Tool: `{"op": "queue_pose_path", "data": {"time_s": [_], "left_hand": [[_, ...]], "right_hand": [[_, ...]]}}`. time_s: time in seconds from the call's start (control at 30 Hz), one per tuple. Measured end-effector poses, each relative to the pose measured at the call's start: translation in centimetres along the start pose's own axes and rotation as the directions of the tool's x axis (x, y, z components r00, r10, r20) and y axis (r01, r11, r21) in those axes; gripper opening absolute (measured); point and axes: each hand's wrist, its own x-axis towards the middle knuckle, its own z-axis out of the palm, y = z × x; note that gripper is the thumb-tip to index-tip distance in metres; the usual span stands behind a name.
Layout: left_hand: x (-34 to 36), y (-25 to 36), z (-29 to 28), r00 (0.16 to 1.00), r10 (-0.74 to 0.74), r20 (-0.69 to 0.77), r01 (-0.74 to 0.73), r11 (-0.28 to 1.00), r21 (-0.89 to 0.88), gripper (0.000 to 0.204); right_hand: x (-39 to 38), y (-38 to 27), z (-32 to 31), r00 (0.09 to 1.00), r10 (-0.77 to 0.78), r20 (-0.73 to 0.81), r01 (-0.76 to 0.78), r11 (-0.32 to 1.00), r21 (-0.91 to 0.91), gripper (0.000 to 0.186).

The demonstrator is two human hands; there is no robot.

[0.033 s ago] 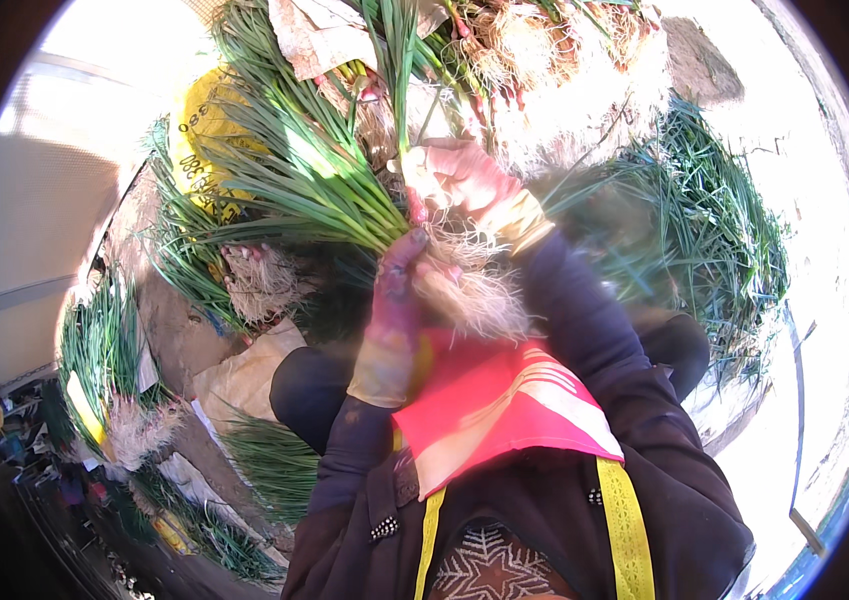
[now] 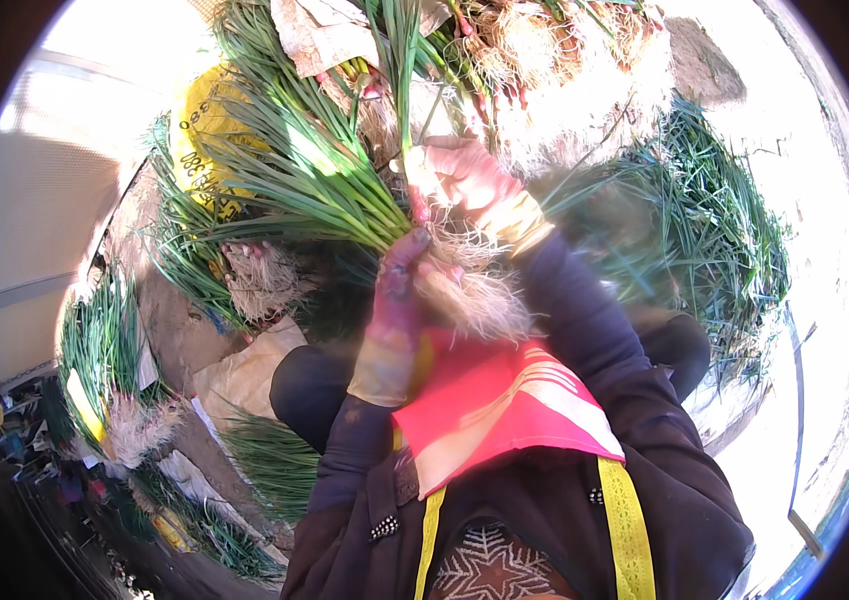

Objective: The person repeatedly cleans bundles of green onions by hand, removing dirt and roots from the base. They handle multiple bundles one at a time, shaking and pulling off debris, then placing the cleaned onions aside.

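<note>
My left hand, gloved in stained pink with a pale yellow cuff, grips a bunch of green onion plants where the leaves meet pinkish bulbs. Stringy white roots hang below, over my red apron. Just right of it, my right hand, in a similar glove, is closed on an upright onion stalk with a reddish base; its fingertips are partly hidden by the plant.
Rooted onion bundles lie ahead, beside a yellow plastic sack. More bundles are at left, near brown paper and a pale panel. A loose heap of green leaves lies at right. My knees flank the apron.
</note>
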Motion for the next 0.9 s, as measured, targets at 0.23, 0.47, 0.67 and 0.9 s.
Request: {"op": "queue_pose_path", "data": {"time_s": [0.23,0.47,0.67,0.9], "left_hand": [[-0.3,0.2,1.0,0.994,0.066,-0.092,-0.062,0.997,0.054,0.026],[0.8,-0.6,0.0,0.978,0.095,-0.188,-0.042,0.963,0.267,0.014],[0.7,-0.9,0.6,0.959,0.224,-0.175,-0.140,0.908,0.394,0.017],[0.2,-0.9,0.6,0.984,0.144,-0.106,-0.113,0.962,0.250,0.026]], "right_hand": [[1.6,1.0,-2.5,0.874,-0.362,-0.323,-0.041,0.609,-0.792,0.021],[-1.7,-2.4,-3.5,0.912,0.353,-0.207,-0.397,0.637,-0.661,0.044],[0.0,-1.6,-1.0,0.988,0.066,-0.138,-0.114,0.922,-0.370,0.025],[-0.2,1.2,-2.8,0.872,-0.457,-0.176,-0.015,0.334,-0.942,0.023]]}}
